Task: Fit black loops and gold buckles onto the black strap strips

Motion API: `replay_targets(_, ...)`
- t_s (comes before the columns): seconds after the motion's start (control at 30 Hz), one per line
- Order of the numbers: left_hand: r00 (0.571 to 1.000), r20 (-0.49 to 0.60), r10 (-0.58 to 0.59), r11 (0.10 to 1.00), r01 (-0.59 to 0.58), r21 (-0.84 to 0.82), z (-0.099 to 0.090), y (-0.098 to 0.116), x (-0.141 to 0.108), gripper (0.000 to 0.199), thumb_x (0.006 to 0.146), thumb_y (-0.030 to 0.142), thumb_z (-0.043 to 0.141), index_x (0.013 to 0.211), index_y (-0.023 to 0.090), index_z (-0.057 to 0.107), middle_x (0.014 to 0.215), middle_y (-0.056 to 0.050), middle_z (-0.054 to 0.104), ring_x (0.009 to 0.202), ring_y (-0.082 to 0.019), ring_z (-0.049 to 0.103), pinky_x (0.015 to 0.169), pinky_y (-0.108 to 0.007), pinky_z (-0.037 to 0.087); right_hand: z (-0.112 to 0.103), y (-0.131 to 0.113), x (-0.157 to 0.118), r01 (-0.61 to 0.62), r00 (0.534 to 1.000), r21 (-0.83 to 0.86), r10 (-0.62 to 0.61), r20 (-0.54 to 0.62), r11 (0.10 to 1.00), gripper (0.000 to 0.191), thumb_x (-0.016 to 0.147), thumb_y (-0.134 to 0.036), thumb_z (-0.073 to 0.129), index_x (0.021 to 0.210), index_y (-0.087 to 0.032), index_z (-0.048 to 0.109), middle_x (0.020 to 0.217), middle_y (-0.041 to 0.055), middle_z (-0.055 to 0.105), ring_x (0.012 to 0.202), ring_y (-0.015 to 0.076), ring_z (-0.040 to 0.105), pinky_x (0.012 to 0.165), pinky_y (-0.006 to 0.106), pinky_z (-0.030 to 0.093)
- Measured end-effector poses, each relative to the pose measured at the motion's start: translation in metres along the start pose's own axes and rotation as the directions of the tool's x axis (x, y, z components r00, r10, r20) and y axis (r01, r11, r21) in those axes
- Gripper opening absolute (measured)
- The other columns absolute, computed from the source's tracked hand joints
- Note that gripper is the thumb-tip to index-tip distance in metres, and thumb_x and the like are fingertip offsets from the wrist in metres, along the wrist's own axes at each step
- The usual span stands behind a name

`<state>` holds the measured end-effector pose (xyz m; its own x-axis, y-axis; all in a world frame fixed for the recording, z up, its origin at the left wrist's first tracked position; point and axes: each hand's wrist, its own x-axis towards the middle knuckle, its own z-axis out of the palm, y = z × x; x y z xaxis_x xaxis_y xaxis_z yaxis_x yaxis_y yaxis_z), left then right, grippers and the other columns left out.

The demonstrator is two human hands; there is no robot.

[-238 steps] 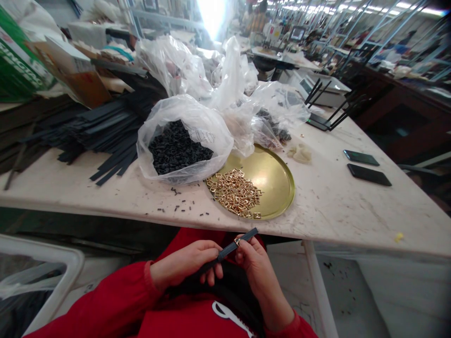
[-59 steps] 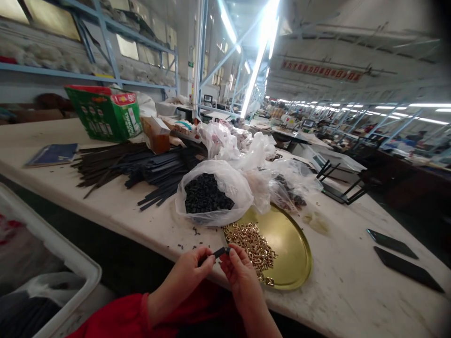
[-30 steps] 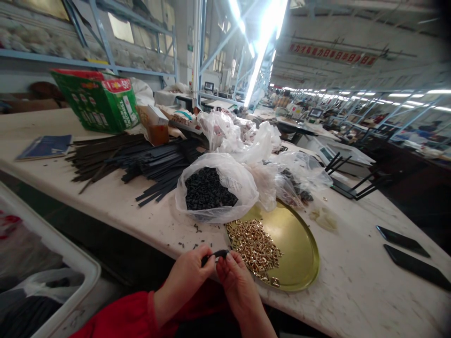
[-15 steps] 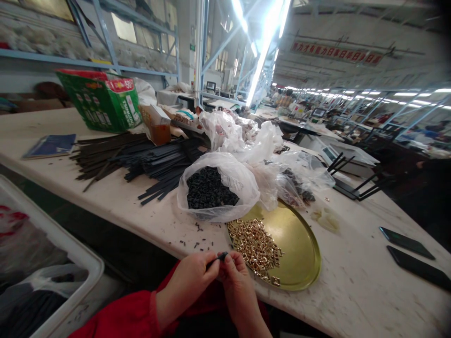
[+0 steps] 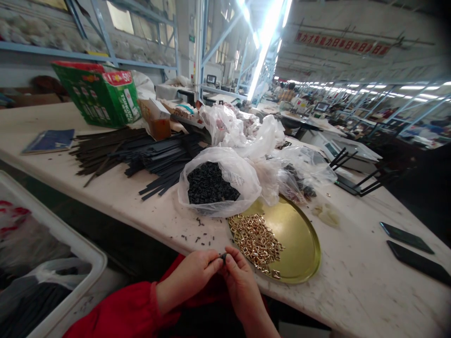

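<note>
Both of my hands meet just off the table's front edge, fingertips close together. My left hand is closed, pinching one side of a small black strap piece. On the other side, the thumb and fingers of my right hand pinch it too; most of the piece is hidden by the fingers. Just beyond my right hand, a round gold tray bears a heap of small gold metal buckles. Behind that stands an open clear plastic bag full of small black loops.
Long black strips lie in bundles at the left, near a blue booklet and a green carton. More filled plastic bags stand behind. Two dark phones lie at right. A white bin stands lower left.
The black strap piece shows less between my fingertips than before. My right fingers have lifted and shifted slightly, while both hands remain together. The view has tilted a little.
</note>
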<state>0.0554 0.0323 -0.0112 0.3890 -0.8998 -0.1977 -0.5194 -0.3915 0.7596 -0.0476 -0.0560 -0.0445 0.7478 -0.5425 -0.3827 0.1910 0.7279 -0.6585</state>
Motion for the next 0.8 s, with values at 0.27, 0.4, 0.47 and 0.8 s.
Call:
replay_targets(0.27,0.998,0.032,0.052,0.997,-0.05,-0.061,0.008,0.0,0.003,0.026,0.086,0.022,0.033,0.083,0.015,0.058,0.084,-0.007,0.064,0.075,-0.019,0.056,0.069,-0.027,0.041,-0.015,0.002,-0.001,0.082,0.995,-0.317,-0.093,-0.019,0.945,0.028,0.064,-0.035,0.075,0.083,-0.017,0.065,0.079,0.0005,0.067,0.074,0.0141,0.059,0.07,0.025,0.047)
replay_targets(0.4,0.976,0.2,0.082,0.978,-0.04,-0.206,0.006,0.0,0.004,0.022,0.085,0.027,0.037,0.083,0.017,0.056,0.074,-0.003,0.063,0.066,-0.017,0.056,0.06,-0.024,0.041,-0.031,0.0,-0.004,0.076,0.985,-0.394,-0.13,-0.112,0.916,0.031,0.067,-0.039,0.071,0.088,-0.017,0.066,0.07,-0.0005,0.063,0.064,0.0139,0.055,0.062,0.025,0.045)
replay_targets(0.47,0.957,0.28,0.075,0.973,-0.009,-0.231,0.003,-0.002,0.003,0.019,0.083,0.028,0.04,0.083,0.017,0.055,0.072,-0.001,0.063,0.065,-0.016,0.057,0.058,-0.023,0.04,-0.039,0.0,-0.008,0.063,0.976,-0.375,-0.136,-0.17,0.925,0.034,0.066,-0.04,0.071,0.091,-0.017,0.065,0.065,-0.0014,0.061,0.06,0.0131,0.054,0.058,0.024,0.044)
replay_targets(0.8,0.967,0.253,-0.013,0.983,0.059,-0.175,0.031,-0.007,-0.005,0.034,0.088,0.034,0.033,0.068,0.017,0.054,0.056,0.001,0.055,0.051,-0.013,0.049,0.053,-0.021,0.038,-0.049,0.022,-0.028,-0.007,0.979,-0.29,-0.052,-0.196,0.957,0.033,0.064,-0.038,0.074,0.088,-0.016,0.066,0.068,-0.0013,0.062,0.058,0.0108,0.051,0.056,0.021,0.043)
